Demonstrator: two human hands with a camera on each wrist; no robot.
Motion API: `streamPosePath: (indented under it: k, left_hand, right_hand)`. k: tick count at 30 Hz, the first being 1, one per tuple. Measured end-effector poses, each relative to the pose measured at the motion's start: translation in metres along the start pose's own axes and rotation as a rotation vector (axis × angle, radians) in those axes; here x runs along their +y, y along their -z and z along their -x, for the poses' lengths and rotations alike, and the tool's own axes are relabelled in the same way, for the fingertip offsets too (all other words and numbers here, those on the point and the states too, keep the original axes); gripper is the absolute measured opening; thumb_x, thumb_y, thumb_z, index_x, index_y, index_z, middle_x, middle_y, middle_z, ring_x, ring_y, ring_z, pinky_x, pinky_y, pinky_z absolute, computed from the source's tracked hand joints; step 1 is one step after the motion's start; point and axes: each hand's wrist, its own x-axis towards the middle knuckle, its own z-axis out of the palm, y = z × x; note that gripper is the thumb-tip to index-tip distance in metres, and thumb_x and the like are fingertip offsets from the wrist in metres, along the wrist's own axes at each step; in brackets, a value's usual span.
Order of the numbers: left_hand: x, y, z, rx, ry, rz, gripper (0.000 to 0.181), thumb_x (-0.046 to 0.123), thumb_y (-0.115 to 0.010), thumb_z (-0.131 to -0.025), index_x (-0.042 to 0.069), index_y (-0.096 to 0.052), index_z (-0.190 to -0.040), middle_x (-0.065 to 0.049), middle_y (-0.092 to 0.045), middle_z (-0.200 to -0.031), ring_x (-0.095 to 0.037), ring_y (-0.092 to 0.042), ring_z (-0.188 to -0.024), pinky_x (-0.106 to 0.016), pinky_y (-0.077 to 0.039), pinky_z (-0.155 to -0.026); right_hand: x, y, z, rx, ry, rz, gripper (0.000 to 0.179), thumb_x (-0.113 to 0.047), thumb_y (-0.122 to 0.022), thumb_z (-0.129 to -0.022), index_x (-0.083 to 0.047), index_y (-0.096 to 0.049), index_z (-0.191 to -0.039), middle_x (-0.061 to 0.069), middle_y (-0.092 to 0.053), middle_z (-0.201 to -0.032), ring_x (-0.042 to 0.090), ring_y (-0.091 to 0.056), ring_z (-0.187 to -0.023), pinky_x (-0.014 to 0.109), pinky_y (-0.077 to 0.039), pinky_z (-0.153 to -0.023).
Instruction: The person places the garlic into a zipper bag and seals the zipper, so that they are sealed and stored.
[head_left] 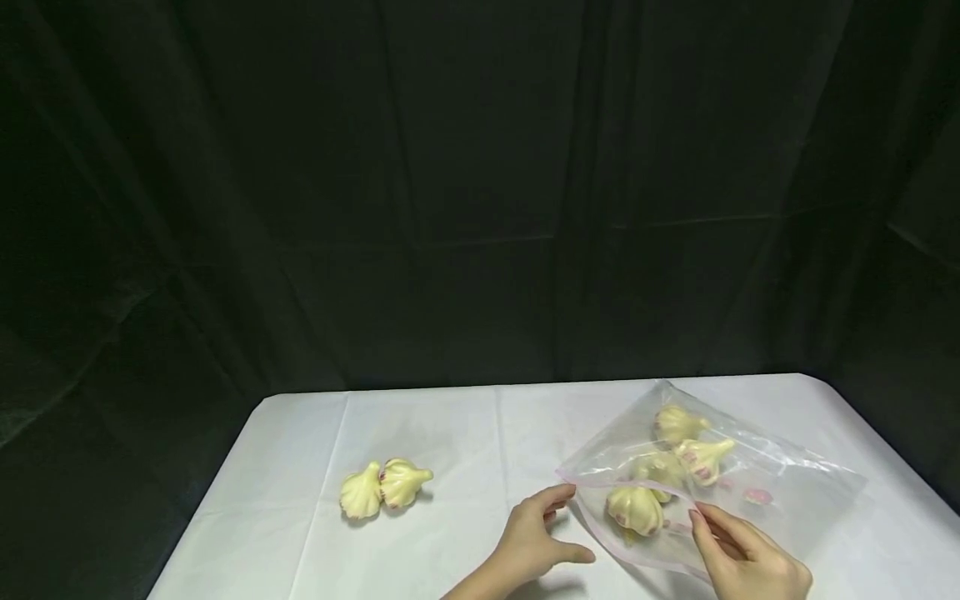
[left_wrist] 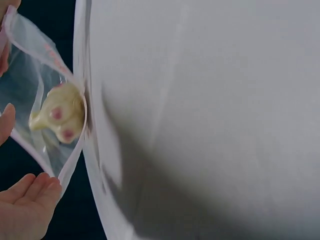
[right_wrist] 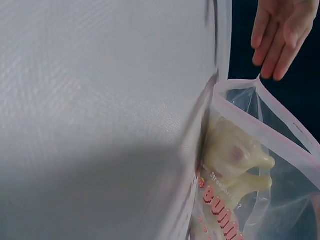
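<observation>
A clear plastic bag (head_left: 813, 487) lies on the right part of the table (head_left: 247, 533), its pink-edged mouth turned toward the person and standing slightly apart. Four garlic bulbs show inside it: one (head_left: 633, 510) just behind the mouth, a second (head_left: 658, 472) behind that and partly hidden, a third (head_left: 703, 460) to its right, and a fourth (head_left: 677, 423) farthest back. The right hand (head_left: 753, 562) pinches the edge of the mouth between thumb and fingers. The left hand (head_left: 531, 533) is open at the bag's left corner, thumb spread away from the extended fingers; the fingertips are at the corner, though whether they grip any of the plastic is hard to tell.

Well apart, on the left part of the table, two more garlic bulbs lie side by side and touching, one (head_left: 361, 493) with its stem pointing up and away, the other (head_left: 402, 482) with its stem pointing right. Pink lettering (right_wrist: 223, 215) shows on the bag in the right wrist view. A creased white cloth (left_wrist: 215, 100) covers the table, and a dark curtain (head_left: 480, 208) hangs behind it.
</observation>
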Motion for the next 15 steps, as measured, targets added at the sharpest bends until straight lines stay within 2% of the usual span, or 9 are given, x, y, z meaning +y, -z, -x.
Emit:
streamPosePath:
  k: [4, 10, 15]
  left_hand:
    - [-0.002, 0.015, 0.006, 0.019, -0.012, 0.023, 0.070, 0.014, -0.078, -0.062, 0.001, -0.046, -0.123, -0.010, -0.049, -0.125, -0.026, -0.046, -0.112, -0.031, -0.040, -0.091]
    - [-0.007, 0.039, 0.015, 0.074, 0.001, 0.072, 0.070, 0.009, -0.078, -0.062, -0.001, -0.046, -0.123, -0.015, -0.048, -0.124, -0.029, -0.044, -0.114, -0.032, -0.038, -0.093]
    - [-0.011, 0.062, 0.023, 0.149, 0.011, 0.111, 0.068, 0.005, -0.077, -0.063, -0.001, -0.046, -0.123, -0.016, -0.047, -0.125, -0.030, -0.043, -0.115, -0.033, -0.036, -0.094]
  right_hand:
    - [0.001, 0.001, 0.000, -0.018, -0.020, 0.003, 0.014, 0.010, -0.074, -0.057, 0.007, -0.069, -0.070, -0.026, -0.049, -0.073, -0.020, -0.048, -0.059, 0.001, -0.040, -0.051]
    - [-0.002, -0.001, -0.001, 0.007, 0.008, -0.018, 0.014, 0.012, -0.074, -0.056, 0.008, -0.068, -0.068, -0.027, -0.049, -0.073, -0.020, -0.048, -0.059, 0.001, -0.039, -0.051]
    - [-0.007, -0.001, -0.003, -0.006, 0.000, -0.018, 0.014, 0.014, -0.073, -0.056, 0.009, -0.068, -0.068, -0.027, -0.048, -0.073, -0.020, -0.047, -0.059, 0.001, -0.039, -0.051]
